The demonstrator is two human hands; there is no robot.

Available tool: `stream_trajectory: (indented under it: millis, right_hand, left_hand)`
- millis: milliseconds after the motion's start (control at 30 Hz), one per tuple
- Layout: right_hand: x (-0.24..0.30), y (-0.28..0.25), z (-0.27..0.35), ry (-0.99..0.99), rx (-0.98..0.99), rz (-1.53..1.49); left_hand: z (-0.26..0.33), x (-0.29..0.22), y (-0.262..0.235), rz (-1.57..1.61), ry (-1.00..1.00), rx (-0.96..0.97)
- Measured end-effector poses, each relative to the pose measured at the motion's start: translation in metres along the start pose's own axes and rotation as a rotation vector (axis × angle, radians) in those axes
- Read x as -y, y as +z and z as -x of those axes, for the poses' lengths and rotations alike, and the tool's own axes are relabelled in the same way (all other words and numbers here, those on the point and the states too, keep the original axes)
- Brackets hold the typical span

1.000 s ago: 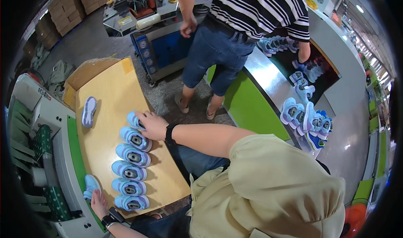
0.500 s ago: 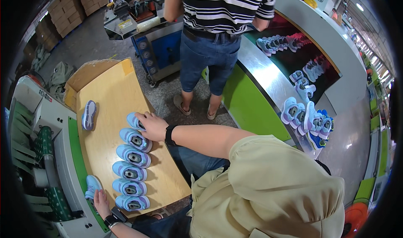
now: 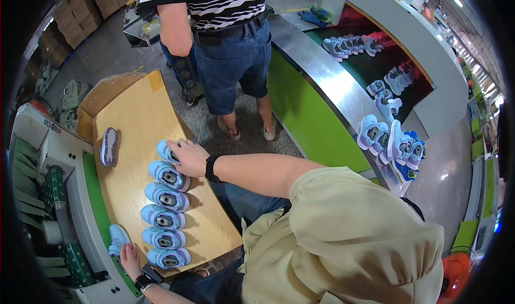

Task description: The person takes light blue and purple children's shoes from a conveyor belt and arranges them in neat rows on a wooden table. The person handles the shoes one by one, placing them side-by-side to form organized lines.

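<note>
Several light-blue sneakers with lilac soles and dark inserts in their openings stand side by side in a row on the wooden table; one of them is the sneaker [image 3: 165, 199]. At the far end of this row, my right hand [image 3: 191, 158] is closed over the top of a light-blue sneaker [image 3: 162, 149], which its fingers partly cover. Beside the table's left edge, another light-blue sneaker [image 3: 117, 238] sits with my left hand [image 3: 130, 259] closed at its heel end. A single shoe sole or overturned shoe [image 3: 109, 147] lies apart at the far left.
The wooden table [image 3: 134, 116] borders a machine with green rollers [image 3: 54, 188] on my left. A co-worker [image 3: 230, 62] stands beyond it. On the right, a metal-edged conveyor [image 3: 327, 73] carries more sneakers, some inside a red-lit tunnel. An orange fan [image 3: 456, 274] stands at lower right.
The co-worker has shifted to the left, uncovering blue-green gloves or cloths on the far end of the conveyor. My view has turned slightly; both hands stay at the same sneakers.
</note>
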State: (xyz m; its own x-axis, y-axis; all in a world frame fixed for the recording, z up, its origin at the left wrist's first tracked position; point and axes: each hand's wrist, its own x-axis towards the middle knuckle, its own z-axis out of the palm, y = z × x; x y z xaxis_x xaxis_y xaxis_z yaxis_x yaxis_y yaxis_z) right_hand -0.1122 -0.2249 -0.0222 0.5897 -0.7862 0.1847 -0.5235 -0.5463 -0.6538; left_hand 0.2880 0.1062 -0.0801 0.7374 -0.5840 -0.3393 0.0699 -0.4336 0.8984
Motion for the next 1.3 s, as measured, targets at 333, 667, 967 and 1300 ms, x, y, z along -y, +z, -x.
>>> stream_trajectory:
  millis: [333, 667, 967, 1300]
  right_hand:
    - [0.003, -0.001, -0.008, -0.016, 0.053, -0.017]
    - [-0.016, 0.007, -0.011, -0.202, -0.058, 0.011]
    - [-0.002, -0.003, -0.009, -0.093, 0.064, -0.025]
    - [-0.018, 0.011, -0.038, -0.131, 0.074, -0.142]
  left_hand:
    - [0.015, -0.003, -0.001, 0.049, -0.014, -0.002]
    - [0.038, -0.032, 0.046, -0.101, 0.155, -0.093]
    - [0.045, -0.036, 0.058, 0.002, 0.201, -0.104]
    - [0.054, -0.062, 0.062, -0.073, 0.226, -0.079]
